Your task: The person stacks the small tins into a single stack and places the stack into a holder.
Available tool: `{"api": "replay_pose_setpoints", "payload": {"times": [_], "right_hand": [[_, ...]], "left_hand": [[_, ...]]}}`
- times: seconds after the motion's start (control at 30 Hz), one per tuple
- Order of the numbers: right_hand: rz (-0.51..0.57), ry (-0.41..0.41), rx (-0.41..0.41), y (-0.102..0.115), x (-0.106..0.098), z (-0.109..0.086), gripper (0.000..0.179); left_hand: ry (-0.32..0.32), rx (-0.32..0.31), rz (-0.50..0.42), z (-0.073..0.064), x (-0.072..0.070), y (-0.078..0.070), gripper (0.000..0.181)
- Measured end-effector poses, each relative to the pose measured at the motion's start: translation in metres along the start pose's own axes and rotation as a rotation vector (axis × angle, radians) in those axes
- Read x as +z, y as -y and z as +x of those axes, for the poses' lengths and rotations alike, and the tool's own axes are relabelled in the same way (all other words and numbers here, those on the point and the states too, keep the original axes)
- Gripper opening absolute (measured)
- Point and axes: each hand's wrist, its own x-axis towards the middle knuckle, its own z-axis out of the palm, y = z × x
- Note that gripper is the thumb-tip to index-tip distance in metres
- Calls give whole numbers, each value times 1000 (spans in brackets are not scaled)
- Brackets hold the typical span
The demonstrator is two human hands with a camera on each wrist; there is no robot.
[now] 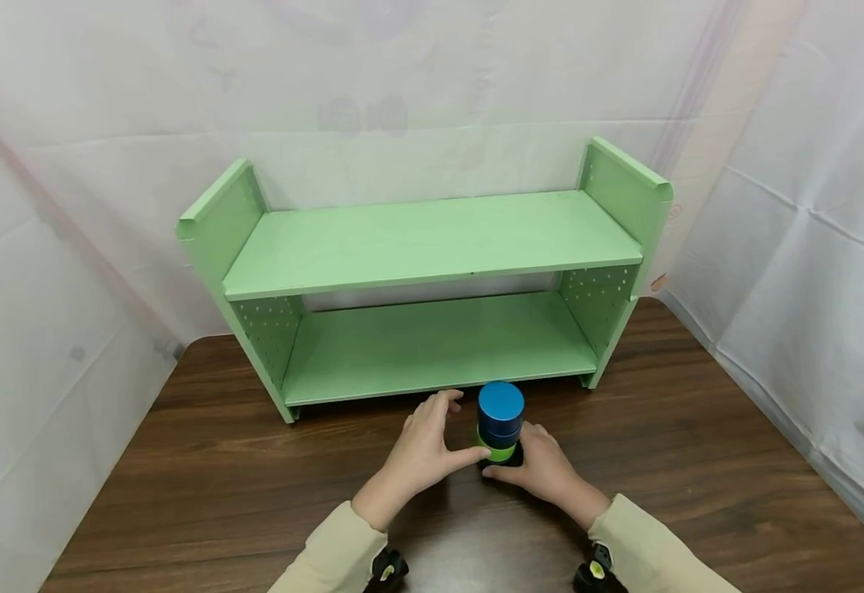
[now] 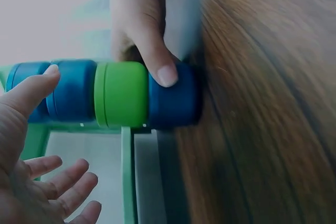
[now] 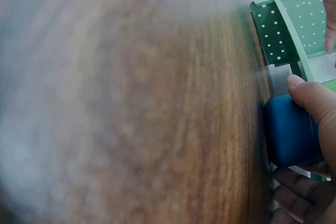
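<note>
A stack of round tins (image 1: 501, 422) stands upright on the table, just in front of the shelf and a little right of its middle. Its lowest tin (image 2: 176, 98) is dark blue, a bright green tin (image 2: 123, 94) sits above that, and blue sections with a flat, brighter blue top complete it. The right hand (image 1: 548, 471) grips the stack low down: its thumb lies across the lowest tin on the near side, and its fingers curl round from the other side. The left hand (image 1: 426, 441) is on the opposite side, its fingers spread and reaching forward past the stack without curling round it. Its thumb points at the stack; whether the tip touches it, I cannot tell.

Behind the hands is a light green shelf (image 1: 432, 243) with two levels and raised end panels dotted with small holes. It rests on the dark brown wooden table (image 1: 254, 478). Pale sleeves (image 1: 331, 545) cover both forearms, and a small black device (image 1: 385, 568) shows at each wrist. Whitish sheets (image 1: 402, 74) hang behind the table and along both sides.
</note>
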Motion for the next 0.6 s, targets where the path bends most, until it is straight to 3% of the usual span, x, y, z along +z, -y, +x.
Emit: {"api": "replay_pose_setpoints", "payload": {"times": [0.27,0.6], "right_hand": [[15,24,47,2,0,0,66],[4,32,31,2,-2,1,67]], "left_hand": [[-31,-13,85,-15,-8,18,72],[-38,-52,167,-30,-16,33,69]]}}
